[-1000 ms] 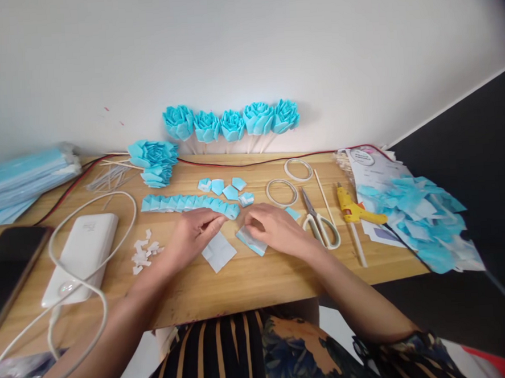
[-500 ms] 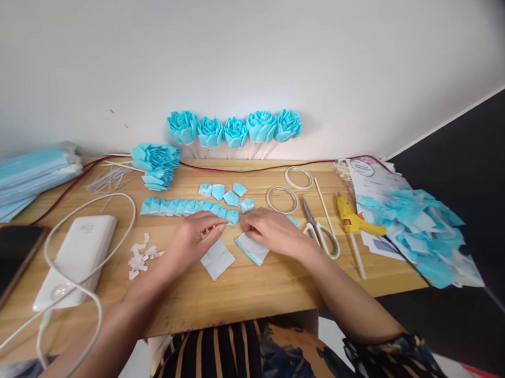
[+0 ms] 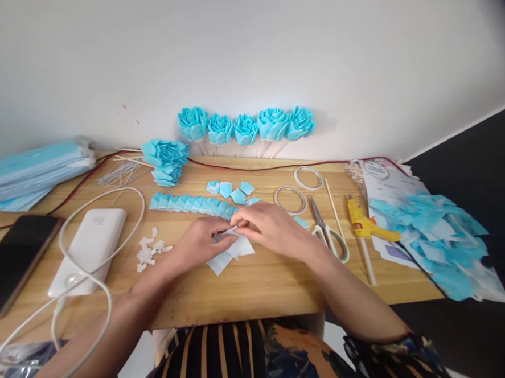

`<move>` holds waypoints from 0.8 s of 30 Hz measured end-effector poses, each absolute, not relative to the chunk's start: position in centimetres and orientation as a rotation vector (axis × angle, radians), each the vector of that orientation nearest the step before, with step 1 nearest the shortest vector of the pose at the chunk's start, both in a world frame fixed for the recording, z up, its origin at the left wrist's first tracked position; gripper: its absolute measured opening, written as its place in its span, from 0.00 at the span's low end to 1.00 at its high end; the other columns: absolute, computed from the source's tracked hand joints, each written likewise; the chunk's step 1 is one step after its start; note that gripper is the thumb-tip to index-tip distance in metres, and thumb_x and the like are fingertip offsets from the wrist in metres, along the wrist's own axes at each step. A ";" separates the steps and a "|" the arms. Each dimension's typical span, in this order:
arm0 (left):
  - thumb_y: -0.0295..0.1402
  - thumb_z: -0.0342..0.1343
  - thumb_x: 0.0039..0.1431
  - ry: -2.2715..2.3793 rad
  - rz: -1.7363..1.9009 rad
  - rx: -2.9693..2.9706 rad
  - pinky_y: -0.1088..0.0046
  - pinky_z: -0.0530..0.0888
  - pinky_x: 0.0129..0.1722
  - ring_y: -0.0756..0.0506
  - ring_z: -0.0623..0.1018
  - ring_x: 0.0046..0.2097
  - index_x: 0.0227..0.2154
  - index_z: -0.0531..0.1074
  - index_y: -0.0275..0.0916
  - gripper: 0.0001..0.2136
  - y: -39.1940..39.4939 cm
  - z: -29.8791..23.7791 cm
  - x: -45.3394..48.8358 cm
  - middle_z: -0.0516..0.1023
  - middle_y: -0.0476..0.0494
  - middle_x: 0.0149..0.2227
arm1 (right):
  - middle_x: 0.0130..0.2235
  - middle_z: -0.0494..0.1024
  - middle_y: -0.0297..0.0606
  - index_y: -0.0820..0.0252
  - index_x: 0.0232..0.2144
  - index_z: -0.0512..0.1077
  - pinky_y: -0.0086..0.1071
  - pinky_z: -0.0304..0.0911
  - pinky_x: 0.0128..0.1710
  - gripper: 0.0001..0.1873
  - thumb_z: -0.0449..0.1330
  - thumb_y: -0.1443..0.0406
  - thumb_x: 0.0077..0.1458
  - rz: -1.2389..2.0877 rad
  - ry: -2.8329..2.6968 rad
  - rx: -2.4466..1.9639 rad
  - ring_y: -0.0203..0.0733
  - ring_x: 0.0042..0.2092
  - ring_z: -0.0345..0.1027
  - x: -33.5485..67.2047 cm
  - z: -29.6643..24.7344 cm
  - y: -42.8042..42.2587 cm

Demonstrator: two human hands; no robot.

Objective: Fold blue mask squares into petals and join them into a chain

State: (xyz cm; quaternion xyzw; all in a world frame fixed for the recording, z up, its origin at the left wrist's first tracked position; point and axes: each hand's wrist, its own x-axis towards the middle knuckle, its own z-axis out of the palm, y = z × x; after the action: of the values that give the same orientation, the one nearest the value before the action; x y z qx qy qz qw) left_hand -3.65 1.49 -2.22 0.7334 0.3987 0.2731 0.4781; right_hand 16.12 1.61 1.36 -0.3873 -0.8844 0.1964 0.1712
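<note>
My left hand and my right hand meet over the middle of the wooden table. Both pinch a small pale blue paper piece between their fingertips, its lower corner resting on another square of paper beneath. Just beyond the fingers runs a row of folded blue petals and a few loose folded petals. Several finished blue paper roses on sticks lean against the wall.
Scissors, a yellow glue gun, two tape rings and a heap of blue paper scraps lie right. Left are white scraps, a white power bank with cable, a phone and stacked blue sheets.
My right hand has lifted the paper piece off the table and brought it left to my left hand, which now pinches it too. The view has shifted slightly.
</note>
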 end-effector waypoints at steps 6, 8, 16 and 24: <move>0.38 0.57 0.52 1.139 0.859 1.362 0.77 0.60 0.23 0.52 0.64 0.23 0.20 0.71 0.35 0.12 2.2 -3.2 -4.0 0.66 0.53 0.18 | 0.47 0.78 0.37 0.51 0.50 0.66 0.37 0.63 0.51 0.13 0.51 0.67 0.64 0.656 -1.966 -1.118 0.40 0.50 0.71 16.6 0.5 1.1; 0.39 0.60 0.51 1.107 0.984 1.164 0.77 0.65 0.26 0.51 0.68 0.25 0.24 0.75 0.35 0.11 2.5 -3.4 -4.2 0.71 0.51 0.21 | 0.50 0.76 0.39 0.52 0.51 0.65 0.39 0.62 0.53 0.15 0.51 0.67 0.63 0.667 -1.938 -1.100 0.42 0.53 0.68 16.9 0.2 1.0; 0.35 0.65 0.49 0.810 1.124 0.719 0.75 0.72 0.31 0.48 0.76 0.33 0.33 0.80 0.36 0.09 2.3 -2.9 -3.9 0.81 0.43 0.34 | 0.50 0.75 0.40 0.51 0.46 0.66 0.45 0.62 0.54 0.17 0.57 0.71 0.55 0.492 -2.079 -0.960 0.46 0.55 0.66 16.4 -1.3 1.4; 0.36 0.67 0.47 0.825 1.040 0.724 0.71 0.73 0.34 0.46 0.77 0.33 0.31 0.80 0.35 0.11 1.8 -2.1 -3.5 0.81 0.41 0.34 | 0.36 0.77 0.38 0.54 0.33 0.70 0.40 0.65 0.43 0.02 0.59 0.67 0.58 0.509 -2.057 -0.990 0.44 0.43 0.71 16.2 -1.8 1.7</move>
State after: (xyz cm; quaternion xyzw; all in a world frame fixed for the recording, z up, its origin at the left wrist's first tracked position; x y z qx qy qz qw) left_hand -3.46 1.84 -2.15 0.3283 0.3741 0.4720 0.7276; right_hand 16.17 1.66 -1.78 -0.3898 -0.8095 0.2005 0.3906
